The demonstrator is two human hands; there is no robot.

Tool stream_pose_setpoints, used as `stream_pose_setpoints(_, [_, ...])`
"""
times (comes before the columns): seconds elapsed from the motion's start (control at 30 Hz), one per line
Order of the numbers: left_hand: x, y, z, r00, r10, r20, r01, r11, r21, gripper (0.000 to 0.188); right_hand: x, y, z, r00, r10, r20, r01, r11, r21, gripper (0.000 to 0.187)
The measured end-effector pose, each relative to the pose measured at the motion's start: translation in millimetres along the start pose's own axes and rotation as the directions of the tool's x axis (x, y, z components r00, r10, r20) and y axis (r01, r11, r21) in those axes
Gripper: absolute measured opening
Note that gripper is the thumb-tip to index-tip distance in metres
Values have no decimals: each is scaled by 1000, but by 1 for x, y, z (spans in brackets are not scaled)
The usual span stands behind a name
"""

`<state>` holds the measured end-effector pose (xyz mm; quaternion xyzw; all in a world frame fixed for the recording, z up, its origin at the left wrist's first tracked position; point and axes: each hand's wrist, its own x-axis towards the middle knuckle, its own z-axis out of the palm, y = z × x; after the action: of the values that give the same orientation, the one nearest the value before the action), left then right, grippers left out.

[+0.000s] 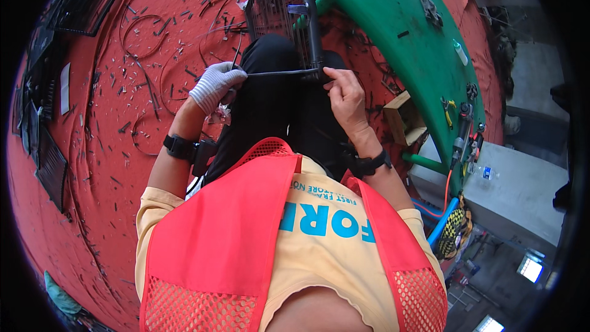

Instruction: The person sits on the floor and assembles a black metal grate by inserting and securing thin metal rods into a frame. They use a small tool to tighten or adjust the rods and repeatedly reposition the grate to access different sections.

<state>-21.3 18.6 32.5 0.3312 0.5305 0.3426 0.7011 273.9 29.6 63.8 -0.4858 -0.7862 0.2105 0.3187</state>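
Note:
My left hand (216,83), in a grey-white knit glove, is closed on a thin dark strip (276,74). The strip runs taut across my lap to the lower corner of a black frame (311,21); a loose end sticks up past the glove. Thin dark strands (264,9) fill the frame, which leans away from my knees. My bare right hand (346,97) is at that corner, thumb and forefinger together against it. Whatever lies between these fingertips is hidden.
Strip offcuts litter the red ground sheet (117,166). Black panels (52,166) lie at the left. A curved green table (393,6) stands on the right, bearing a glove (429,9), green-handled pliers (448,114) and a hose-fed tool (460,141). Beneath its edge sits a wooden box (402,120).

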Motion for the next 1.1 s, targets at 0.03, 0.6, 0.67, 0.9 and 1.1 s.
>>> stream_pose_setpoints(0.03, [-3, -4, -2, 1000, -26, -5, 26, 1000, 12, 16, 3, -1, -1, 993, 112, -37, -106, 987, 121, 29])
stream_pose_setpoints(0.6, [-29, 38, 39, 932, 314, 179, -289, 945, -153, 15, 79, -59, -20, 680, 26, 733, -305, 919, 249, 18])
stream_pose_setpoints(0.67, [-18, 36, 47, 938, 285, 197, -241, 945, -221, 15, 82, -60, -33, 657, 120, 744, -406, 888, 215, 15])
stream_pose_setpoints(0.9, [15, 3, 108, 994, 111, -5, -109, 971, -214, 24, 64, -69, -48, 657, 541, 525, -575, 810, -116, 19])
stream_pose_setpoints(1.1, [37, -11, 121, 974, 219, -67, -208, 968, 140, 26, 73, -81, -43, 661, 564, 495, -473, 826, -308, 21])
